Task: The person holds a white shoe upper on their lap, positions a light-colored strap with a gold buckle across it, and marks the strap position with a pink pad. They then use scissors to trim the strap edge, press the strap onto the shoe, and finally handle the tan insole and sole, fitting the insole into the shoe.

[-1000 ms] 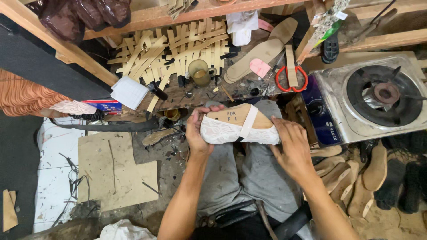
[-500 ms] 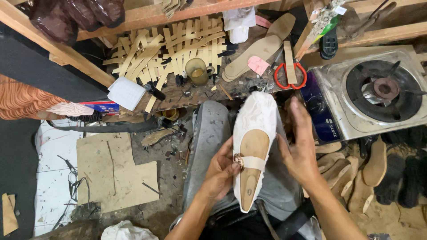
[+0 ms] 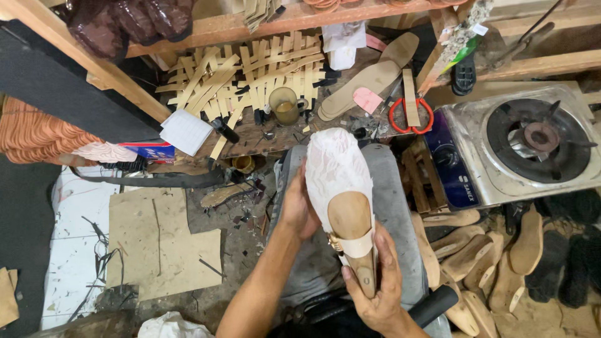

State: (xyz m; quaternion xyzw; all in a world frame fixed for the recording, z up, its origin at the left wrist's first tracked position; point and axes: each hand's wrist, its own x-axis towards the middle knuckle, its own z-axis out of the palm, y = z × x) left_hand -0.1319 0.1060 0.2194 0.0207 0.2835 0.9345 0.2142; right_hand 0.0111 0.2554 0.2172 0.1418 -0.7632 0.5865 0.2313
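Observation:
I hold a shoe point(image 3: 338, 169) over my lap, toe pointing away from me. Its upper is white lace stretched on a wooden last point(image 3: 349, 216), and a cream strap with a small buckle crosses the last near the heel. My left hand point(image 3: 297, 209) cups the shoe's left side at the middle. Around the heel end, my right hand point(image 3: 380, 293) grips from below, thumb lying on top of the last. The sole is hidden from view.
A single-burner gas stove point(image 3: 532, 141) stands at the right. The workbench ahead carries woven tan strips point(image 3: 244, 75), a cup point(image 3: 287, 105), an insole point(image 3: 369, 78) and red-handled scissors point(image 3: 410, 116). Wooden lasts point(image 3: 476, 256) pile at lower right. Cardboard point(image 3: 159, 241) lies on the floor at left.
The shoe was turned from lying crosswise to pointing away from me. My right hand slid from its side down to the heel; my left hand moved up along the left side.

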